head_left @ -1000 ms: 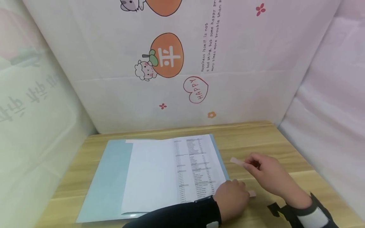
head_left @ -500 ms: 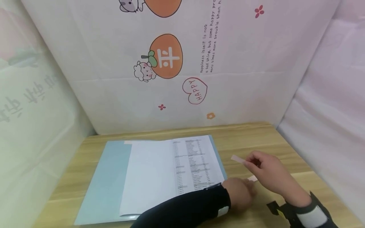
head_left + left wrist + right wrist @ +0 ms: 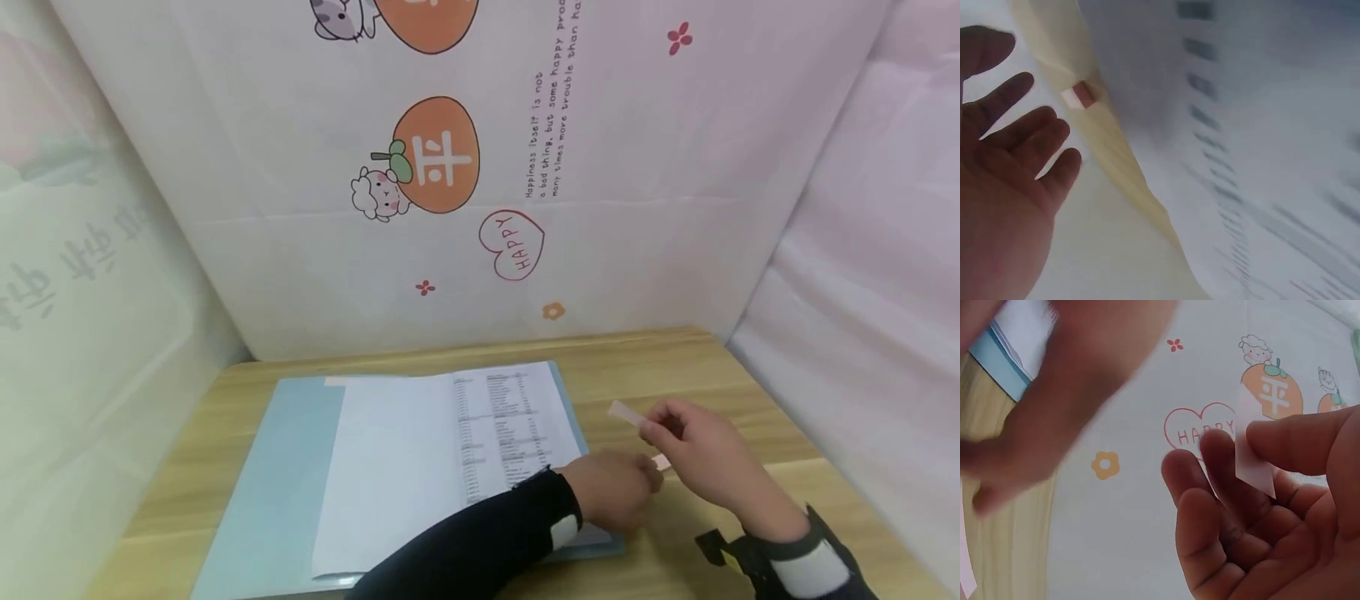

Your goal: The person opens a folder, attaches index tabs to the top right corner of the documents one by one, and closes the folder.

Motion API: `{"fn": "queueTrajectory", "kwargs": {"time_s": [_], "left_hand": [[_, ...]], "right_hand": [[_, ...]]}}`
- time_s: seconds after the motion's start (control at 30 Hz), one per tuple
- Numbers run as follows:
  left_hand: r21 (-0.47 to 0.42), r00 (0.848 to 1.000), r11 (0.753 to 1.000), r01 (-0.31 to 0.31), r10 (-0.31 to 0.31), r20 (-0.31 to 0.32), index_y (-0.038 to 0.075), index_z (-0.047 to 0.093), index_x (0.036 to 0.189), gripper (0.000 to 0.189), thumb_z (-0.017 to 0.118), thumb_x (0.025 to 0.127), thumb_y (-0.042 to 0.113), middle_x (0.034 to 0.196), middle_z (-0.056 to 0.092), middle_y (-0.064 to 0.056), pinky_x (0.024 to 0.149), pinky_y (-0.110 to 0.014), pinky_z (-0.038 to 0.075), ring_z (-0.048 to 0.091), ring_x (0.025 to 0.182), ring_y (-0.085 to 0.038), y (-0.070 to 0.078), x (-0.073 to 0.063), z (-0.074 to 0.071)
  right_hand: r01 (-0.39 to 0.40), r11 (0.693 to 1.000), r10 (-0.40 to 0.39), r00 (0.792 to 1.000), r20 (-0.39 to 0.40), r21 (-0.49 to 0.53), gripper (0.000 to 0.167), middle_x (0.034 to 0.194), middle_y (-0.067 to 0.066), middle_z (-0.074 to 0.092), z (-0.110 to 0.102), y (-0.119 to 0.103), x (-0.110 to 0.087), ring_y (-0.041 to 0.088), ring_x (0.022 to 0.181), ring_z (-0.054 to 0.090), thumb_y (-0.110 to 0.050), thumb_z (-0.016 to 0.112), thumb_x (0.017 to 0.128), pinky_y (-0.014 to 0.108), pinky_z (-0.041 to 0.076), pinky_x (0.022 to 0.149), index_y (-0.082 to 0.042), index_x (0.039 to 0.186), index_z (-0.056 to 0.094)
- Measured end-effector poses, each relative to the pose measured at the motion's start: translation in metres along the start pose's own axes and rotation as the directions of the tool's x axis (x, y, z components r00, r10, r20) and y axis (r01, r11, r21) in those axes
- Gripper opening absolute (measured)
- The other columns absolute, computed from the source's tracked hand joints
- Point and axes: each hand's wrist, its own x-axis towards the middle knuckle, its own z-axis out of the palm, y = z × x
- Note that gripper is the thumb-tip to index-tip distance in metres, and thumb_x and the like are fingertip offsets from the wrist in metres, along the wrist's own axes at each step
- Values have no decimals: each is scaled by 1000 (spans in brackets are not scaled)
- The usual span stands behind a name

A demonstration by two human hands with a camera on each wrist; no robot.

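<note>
My right hand [image 3: 701,454] pinches a narrow pale strip [image 3: 626,412] between thumb and index finger, beside the folder. Its other fingers curl loosely in the right wrist view, and the strip [image 3: 1254,450] hangs with a slanted cut end. My left hand [image 3: 617,490] reaches across the folder's lower right part, below the right hand. Past its fingertips shows a small pinkish piece [image 3: 662,462], partly hidden. The left wrist view has the left fingers [image 3: 1054,128] spread and loosely bent, with nothing between them; a small pink-and-white piece [image 3: 1082,95] lies apart from them.
A light blue folder [image 3: 258,500] lies on the wood-grain table [image 3: 757,417]. On it rest white pages [image 3: 397,467], one of them a printed list [image 3: 510,417]. Printed cloth walls [image 3: 337,275] enclose the table at the back and both sides.
My left hand has moved away from the front edge, and the pinkish piece beside it now shows farther back. The right hand stays nearly in place, its strip tilting up slightly.
</note>
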Motion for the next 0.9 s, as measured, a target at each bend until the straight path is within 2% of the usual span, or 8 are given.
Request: {"fn": "queueTrajectory", "kwargs": {"time_s": [0.1, 0.23, 0.33, 0.43, 0.5, 0.57, 0.67, 0.9], "left_hand": [[-131, 987, 991, 38, -58, -151, 26, 68, 100, 11, 57, 99, 28, 96, 59, 18, 70, -15, 43, 53, 79, 3, -16, -19, -6], [-360, 919, 924, 130, -248, -307, 23, 66, 88, 13, 57, 97, 22, 74, 55, 16, 58, -18, 39, 50, 63, -1, -42, -50, -13], [-542, 826, 823, 170, -419, -378, 20, 71, 94, 13, 58, 97, 20, 77, 58, 16, 61, -18, 41, 51, 65, 0, -60, -71, -13], [-714, 728, 685, 145, -562, -392, 16, 72, 100, 15, 58, 99, 19, 81, 61, 13, 64, -21, 45, 54, 68, -4, -74, -87, -12], [-806, 688, 586, 83, -619, -379, 15, 72, 102, 15, 58, 100, 20, 82, 62, 11, 63, -23, 47, 58, 69, -8, -80, -94, -10], [-870, 677, 493, 21, -647, -351, 14, 71, 105, 16, 58, 101, 23, 81, 62, 8, 62, -26, 48, 62, 69, -13, -83, -98, -9], [-920, 685, 390, -44, -658, -312, 14, 71, 105, 17, 59, 101, 26, 82, 63, 6, 58, -29, 49, 65, 66, -17, -86, -101, -7], [-944, 679, 329, -27, -687, -259, 19, 70, 98, 12, 61, 100, 26, 83, 64, 5, 58, -29, 48, 63, 66, -15, -88, -108, -4]], "right_hand": [[-12, 1000, 11, 1000, 15, 29, 17, 84, -5, 65, 1, 0, 8, 16, 71, 56, -28, 56, 104, 32, 44, 55, -14, 98, 63], [-7, 999, 6, 1000, 12, 54, 18, 86, -4, 66, 9, -1, 19, 16, 71, 57, -28, 56, 104, 32, 45, 54, -13, 99, 63], [1, 998, -1, 1000, -6, 65, 19, 83, -3, 64, 17, -4, 27, 17, 64, 53, -30, 57, 103, 32, 43, 52, -13, 98, 63], [4, 997, -3, 1000, -16, 76, 19, 80, -1, 63, 27, -8, 34, 18, 61, 51, -30, 57, 103, 33, 43, 52, -13, 97, 63], [-1, 997, 3, 1000, -15, 79, 18, 79, 0, 62, 34, -11, 39, 19, 59, 50, -30, 58, 102, 32, 42, 50, -14, 96, 63], [-4, 997, 5, 1000, -10, 82, 16, 78, 2, 62, 40, -15, 42, 19, 58, 50, -28, 60, 101, 32, 42, 49, -13, 96, 63], [-11, 995, 10, 1000, 3, 95, 13, 74, 3, 59, 48, -20, 46, 20, 56, 48, -24, 62, 100, 31, 39, 48, -12, 96, 63], [2, 990, -7, 999, 31, 141, 13, 70, 3, 54, 63, -28, 51, 21, 57, 48, -25, 65, 98, 30, 38, 48, -12, 95, 64]]}}
